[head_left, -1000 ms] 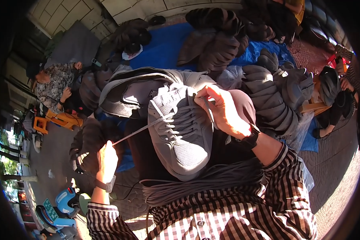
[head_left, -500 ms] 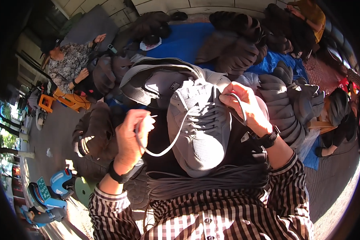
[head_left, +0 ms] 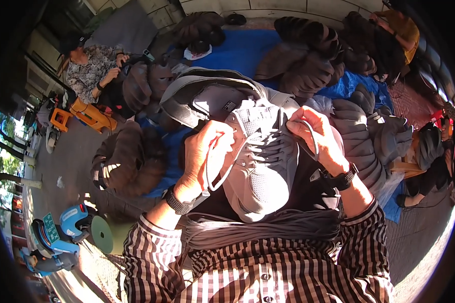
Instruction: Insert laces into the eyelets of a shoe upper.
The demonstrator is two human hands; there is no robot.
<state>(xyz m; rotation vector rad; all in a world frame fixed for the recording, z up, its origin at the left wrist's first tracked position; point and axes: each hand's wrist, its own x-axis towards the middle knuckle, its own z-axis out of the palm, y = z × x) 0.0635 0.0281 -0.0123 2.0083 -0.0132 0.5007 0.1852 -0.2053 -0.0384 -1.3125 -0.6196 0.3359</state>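
Note:
A grey sneaker rests in front of me with its toe pointing toward my body, its laces crossing the tongue. My left hand is at the left of the eyelets, fingers pinched on a grey shoelace that loops down and back to the shoe. At the right edge of the eyelets, my right hand pinches another length of lace, which curves below the fingers. Behind the tongue lie more grey shoe uppers. A bundle of grey laces lies across my lap.
Stacks of dark shoe uppers stand left, with grey stacks at right. A blue tarp spreads behind. One person sits at far left near an orange stool; another is at far right. A blue scooter stands lower left.
My left hand has moved right and up, from beside the shoe to its eyelets, bringing the lace along. My right hand stays by the eyelets. The person at left has brought both hands together.

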